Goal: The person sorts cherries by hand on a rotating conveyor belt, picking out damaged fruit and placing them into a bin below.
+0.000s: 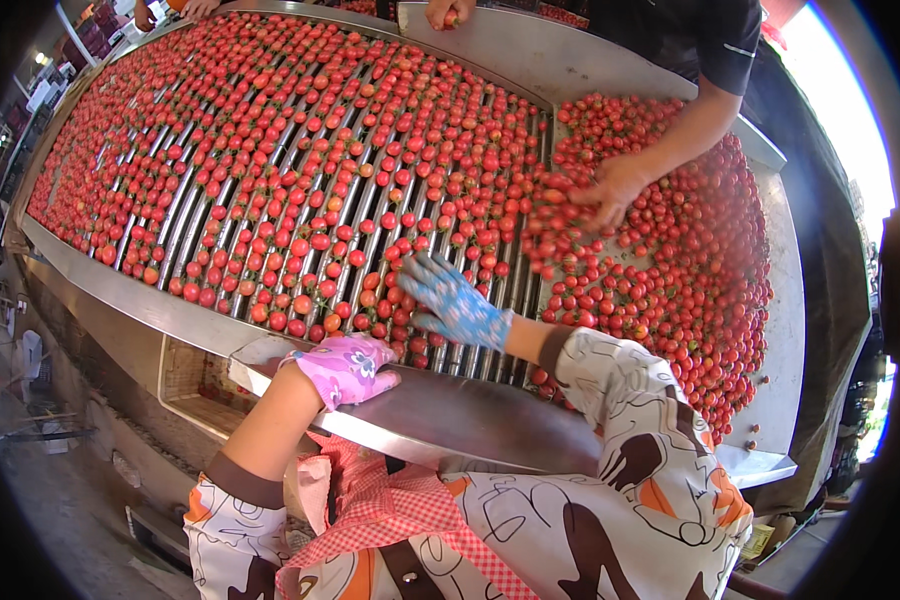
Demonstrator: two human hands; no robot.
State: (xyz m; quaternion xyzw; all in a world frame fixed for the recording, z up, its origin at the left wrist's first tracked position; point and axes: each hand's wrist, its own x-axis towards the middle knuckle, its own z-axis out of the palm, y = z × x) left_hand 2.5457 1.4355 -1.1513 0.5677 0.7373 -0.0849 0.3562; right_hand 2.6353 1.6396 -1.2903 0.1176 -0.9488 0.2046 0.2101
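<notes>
Small red tomatoes (315,198) cover a sorting table of metal rollers (177,232), spread about one layer deep. My right hand (457,302), in a blue patterned glove, lies over the rollers near their right end. Its fingers are stretched out and touch tomatoes, without gripping any that I can see. On the table's near metal rim rests my left hand (346,370), in a pink flowered glove. The thumb is apart from the fingers, and nothing shows in it. Some of its fingertips lie close to the nearest tomatoes.
At the right, a metal feeding tray (785,300) bears a deep heap of tomatoes (660,300). Across the table, a co-worker's bare hand (615,190) is in that heap, with blurred tomatoes around it. Other people's hands show at the far edge. A crate (175,385) sits below the near rim.
</notes>
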